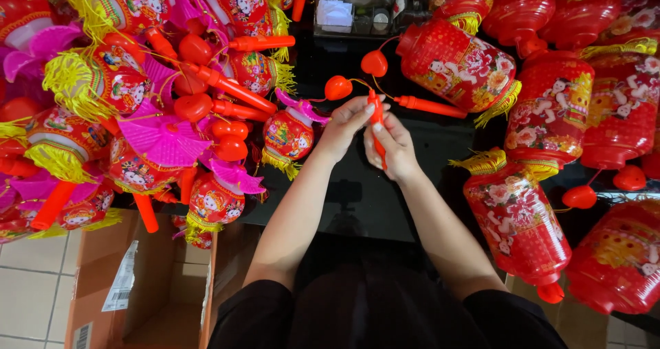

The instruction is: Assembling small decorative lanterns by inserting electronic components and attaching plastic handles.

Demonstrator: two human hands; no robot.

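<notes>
I have both hands closed on a thin orange stick (377, 126) over the black table (440, 150), left hand (344, 126), right hand (392, 148); it looks light, stiff and slick, best pinched mid-shaft

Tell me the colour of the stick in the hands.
Orange-red, as the head view shows: the stick sits between the left hand and right hand.

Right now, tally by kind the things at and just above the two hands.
held orange stick, gripped by left hand and right hand: 1
red hearts on wires: 2
loose orange stick lying alongside: 1
Total: 4
</notes>
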